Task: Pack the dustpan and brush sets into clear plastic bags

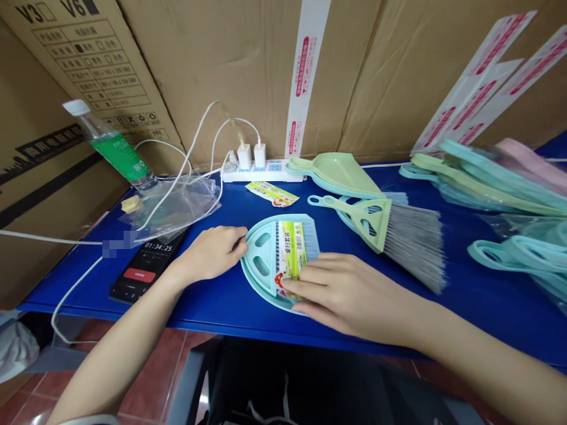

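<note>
A light-blue dustpan (252,285) lies on the blue table with a light-blue brush (260,254) nested in it. Across the bristles rests a yellow-green printed card (292,248). My left hand (217,251) is closed at the left end of the set, its fingers curled round the handle area, which they hide. My right hand (341,289) lies over the card's lower end, fingers stretched out and touching it. Just to the right are a green brush (376,221) with grey bristles and a green dustpan (339,171) stacked on a blue one.
Wrapped dustpans (496,177) lie at the right. A power strip (266,172) with chargers stands at the back, near a loose card (272,193). At the left are a phone (146,265), plastic bags (177,203), cables and a tilted bottle (117,150). Cardboard boxes (248,59) stand behind.
</note>
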The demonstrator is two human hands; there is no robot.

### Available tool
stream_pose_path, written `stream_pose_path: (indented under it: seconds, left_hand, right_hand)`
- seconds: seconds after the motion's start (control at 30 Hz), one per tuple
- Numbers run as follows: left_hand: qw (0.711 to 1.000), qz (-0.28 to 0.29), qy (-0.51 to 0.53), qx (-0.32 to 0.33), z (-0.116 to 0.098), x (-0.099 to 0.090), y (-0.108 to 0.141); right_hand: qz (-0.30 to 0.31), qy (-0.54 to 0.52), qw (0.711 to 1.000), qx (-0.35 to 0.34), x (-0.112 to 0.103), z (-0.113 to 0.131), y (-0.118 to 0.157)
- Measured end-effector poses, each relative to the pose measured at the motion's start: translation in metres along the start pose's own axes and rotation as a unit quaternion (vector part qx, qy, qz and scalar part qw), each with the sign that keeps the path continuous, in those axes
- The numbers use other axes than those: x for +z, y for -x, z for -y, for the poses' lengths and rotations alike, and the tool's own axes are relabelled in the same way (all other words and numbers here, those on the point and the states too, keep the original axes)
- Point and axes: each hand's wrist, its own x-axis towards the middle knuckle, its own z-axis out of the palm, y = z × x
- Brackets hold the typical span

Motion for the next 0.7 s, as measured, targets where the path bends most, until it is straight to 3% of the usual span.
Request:
stream_pose_path:
  seconds: [0.17,0.3,0.47,0.7]
  left_hand:
    - [1.000,0.004,-0.006,-0.006,-0.001,-0.001,0.000]
    - [1.000,0.007,-0.002,-0.003,-0.001,-0.001,-0.001]
    - [1.000,0.006,0.001,0.004,-0.001,0.000,0.000]
    - [0.999,-0.004,0.026,0.019,0.000,0.000,0.001]
  right_hand:
    - [0.009,-0.022,0.995,0.097,-0.003,-0.007,0.004]
    - [0.085,-0.013,0.981,0.174,0.009,-0.013,0.006]
    - [0.145,-0.055,0.966,0.208,0.017,-0.019,0.006]
    - [0.172,-0.099,0.953,0.231,0.009,-0.023,0.008]
